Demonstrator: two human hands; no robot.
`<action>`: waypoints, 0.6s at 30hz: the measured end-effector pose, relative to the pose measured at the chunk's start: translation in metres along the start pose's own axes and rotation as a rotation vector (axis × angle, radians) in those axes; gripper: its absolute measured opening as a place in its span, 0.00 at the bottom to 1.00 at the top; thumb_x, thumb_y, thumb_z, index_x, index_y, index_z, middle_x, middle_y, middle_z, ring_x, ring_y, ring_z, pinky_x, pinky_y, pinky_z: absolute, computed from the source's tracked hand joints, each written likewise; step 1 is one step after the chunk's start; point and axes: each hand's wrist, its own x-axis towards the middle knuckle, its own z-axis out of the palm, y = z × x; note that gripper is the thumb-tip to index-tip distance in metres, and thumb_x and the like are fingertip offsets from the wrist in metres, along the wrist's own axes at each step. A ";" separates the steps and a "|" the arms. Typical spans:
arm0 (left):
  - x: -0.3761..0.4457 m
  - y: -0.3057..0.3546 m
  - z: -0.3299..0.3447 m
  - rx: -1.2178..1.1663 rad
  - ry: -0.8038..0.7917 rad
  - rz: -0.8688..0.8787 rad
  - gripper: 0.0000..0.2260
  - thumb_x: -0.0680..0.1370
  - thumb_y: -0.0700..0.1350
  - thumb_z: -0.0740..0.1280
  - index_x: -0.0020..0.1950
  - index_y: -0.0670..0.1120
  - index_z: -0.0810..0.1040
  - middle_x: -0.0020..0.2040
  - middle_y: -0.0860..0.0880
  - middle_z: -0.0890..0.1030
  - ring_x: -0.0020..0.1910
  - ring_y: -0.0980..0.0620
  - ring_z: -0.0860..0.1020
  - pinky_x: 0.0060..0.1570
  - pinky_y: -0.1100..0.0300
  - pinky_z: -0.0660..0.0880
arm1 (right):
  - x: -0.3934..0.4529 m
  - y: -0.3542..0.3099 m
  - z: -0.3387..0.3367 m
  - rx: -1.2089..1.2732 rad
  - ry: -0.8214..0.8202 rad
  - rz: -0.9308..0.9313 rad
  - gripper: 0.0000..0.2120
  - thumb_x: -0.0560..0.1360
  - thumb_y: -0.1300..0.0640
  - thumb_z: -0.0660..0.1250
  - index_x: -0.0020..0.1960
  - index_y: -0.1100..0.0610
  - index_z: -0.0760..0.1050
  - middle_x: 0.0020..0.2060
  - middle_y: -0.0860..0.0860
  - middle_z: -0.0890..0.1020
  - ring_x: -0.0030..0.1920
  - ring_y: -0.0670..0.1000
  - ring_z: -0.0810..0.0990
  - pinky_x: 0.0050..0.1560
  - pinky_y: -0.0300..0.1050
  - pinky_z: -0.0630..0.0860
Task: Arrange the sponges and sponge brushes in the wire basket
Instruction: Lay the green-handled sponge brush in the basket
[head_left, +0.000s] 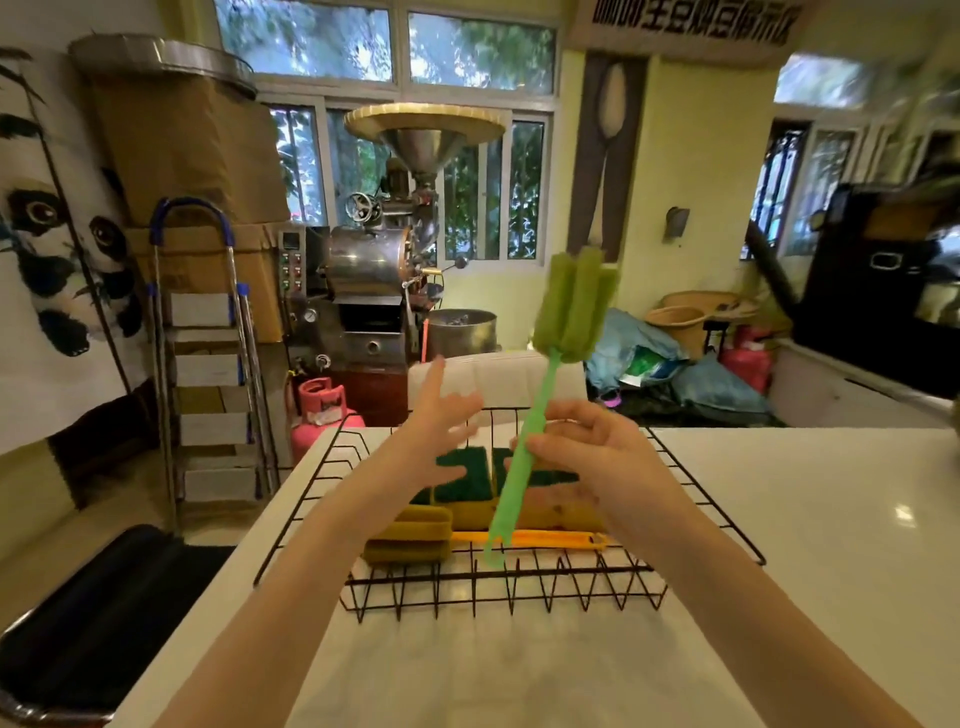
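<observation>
A black wire basket (311, 499) sits on the white counter in front of me. Inside it lie green-topped sponges (462, 475) side by side and a yellow sponge brush (410, 535) with its orange handle (556, 538) pointing right. My right hand (582, 447) grips the handle of a green sponge brush (574, 306), held almost upright above the basket, foam head up and tilted right. My left hand (441, 426) hovers over the basket with fingers spread, holding nothing, just left of the green handle.
The white counter (805, 519) stretches right of the basket. A black tray (93, 623) lies at the lower left. Beyond the counter stand a step ladder (208, 364), a pink gas cylinder (324, 410) and a metal roasting machine (374, 270).
</observation>
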 end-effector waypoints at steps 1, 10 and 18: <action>-0.001 -0.002 -0.002 -0.037 -0.110 -0.077 0.24 0.77 0.45 0.59 0.71 0.54 0.53 0.70 0.48 0.64 0.61 0.59 0.71 0.51 0.59 0.73 | 0.002 0.001 -0.002 0.021 0.038 -0.033 0.10 0.71 0.66 0.66 0.51 0.58 0.74 0.38 0.52 0.86 0.43 0.53 0.85 0.35 0.45 0.81; -0.008 -0.012 -0.007 0.223 -0.338 -0.079 0.11 0.73 0.41 0.65 0.55 0.45 0.78 0.49 0.47 0.84 0.48 0.52 0.82 0.50 0.59 0.78 | 0.007 0.016 -0.007 -0.098 0.149 -0.196 0.08 0.70 0.64 0.68 0.48 0.55 0.75 0.37 0.48 0.86 0.42 0.49 0.85 0.34 0.37 0.79; -0.003 -0.022 -0.020 0.427 -0.414 -0.034 0.07 0.74 0.41 0.64 0.48 0.47 0.79 0.39 0.52 0.85 0.42 0.52 0.83 0.39 0.65 0.79 | -0.001 -0.021 -0.041 -0.659 -0.208 0.171 0.11 0.70 0.52 0.69 0.50 0.56 0.79 0.40 0.52 0.86 0.41 0.49 0.85 0.39 0.40 0.81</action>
